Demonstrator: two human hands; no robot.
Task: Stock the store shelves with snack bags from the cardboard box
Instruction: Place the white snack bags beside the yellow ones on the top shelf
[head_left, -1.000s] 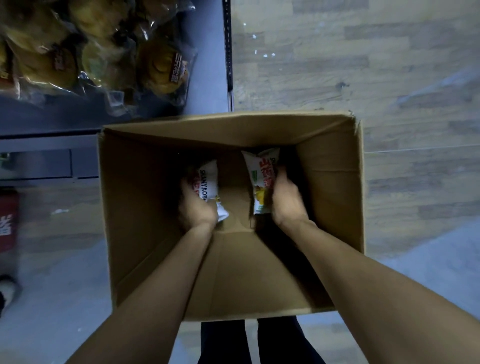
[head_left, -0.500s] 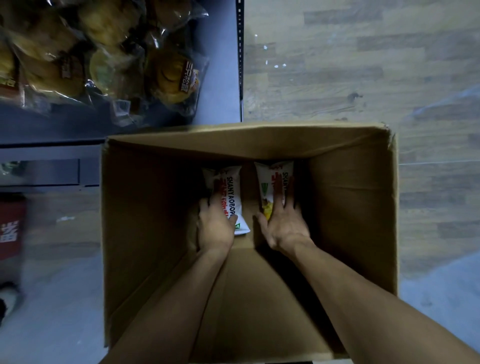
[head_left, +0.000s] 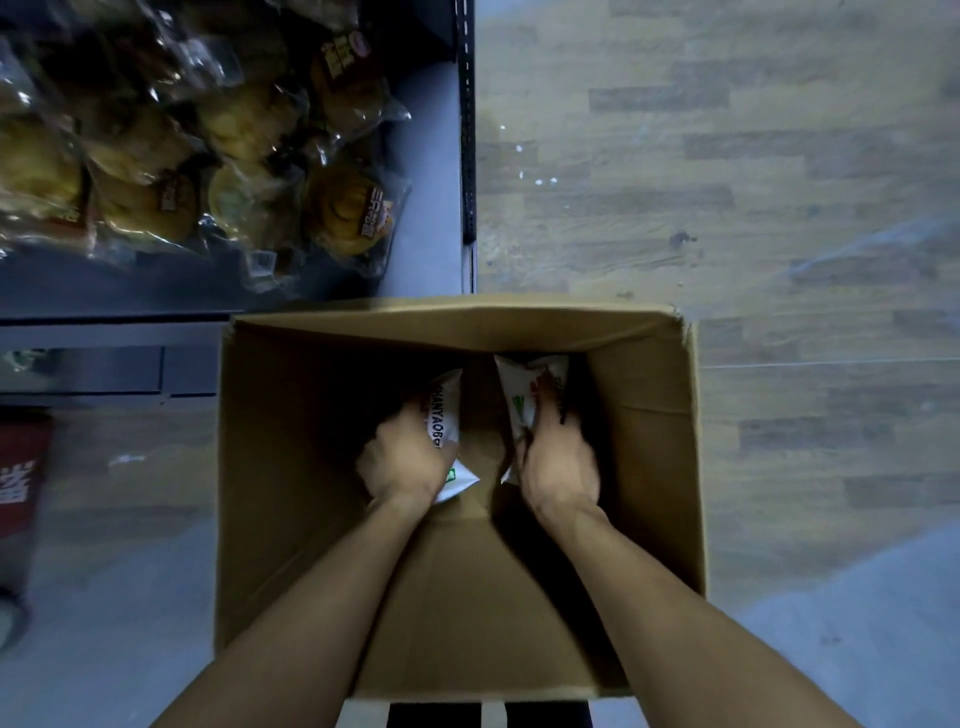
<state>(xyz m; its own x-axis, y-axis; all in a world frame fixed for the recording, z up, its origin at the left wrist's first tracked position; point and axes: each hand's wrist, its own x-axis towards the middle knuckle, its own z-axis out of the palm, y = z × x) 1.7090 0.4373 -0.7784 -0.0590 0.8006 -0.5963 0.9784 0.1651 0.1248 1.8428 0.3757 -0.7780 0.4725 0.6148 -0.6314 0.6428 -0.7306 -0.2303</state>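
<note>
From the head view, we look straight down into the cardboard box (head_left: 649, 447), which stands open on the floor with both of our arms reaching to its bottom. The left hand (head_left: 402, 457) has its fingers curled round the left snack bag (head_left: 445, 415), a white pouch with dark lettering whose lower corner shows beside the wrist. The right hand (head_left: 561, 457) wraps the right snack bag (head_left: 522, 395), a white pouch with green and red print; its fingertips are hidden behind the pack. Both bags sit low in the box, near its far wall and apart from each other, with bare cardboard between them. We judge these pouches to be light, soft and air-filled, with a slick film that can slip, and contents that may crush; we recommend gripping across the middle of the body with moderate pressure, not by the sealed ends. No other bags are visible in the box. Beyond the box, at upper left, the store shelf (head_left: 426, 249) is a dark grey deck holding clear-wrapped pastries (head_left: 348, 213), with free deck along its right edge. The wood-pattern floor (head_left: 727, 156) lies to the right; lighting is dim.
</note>
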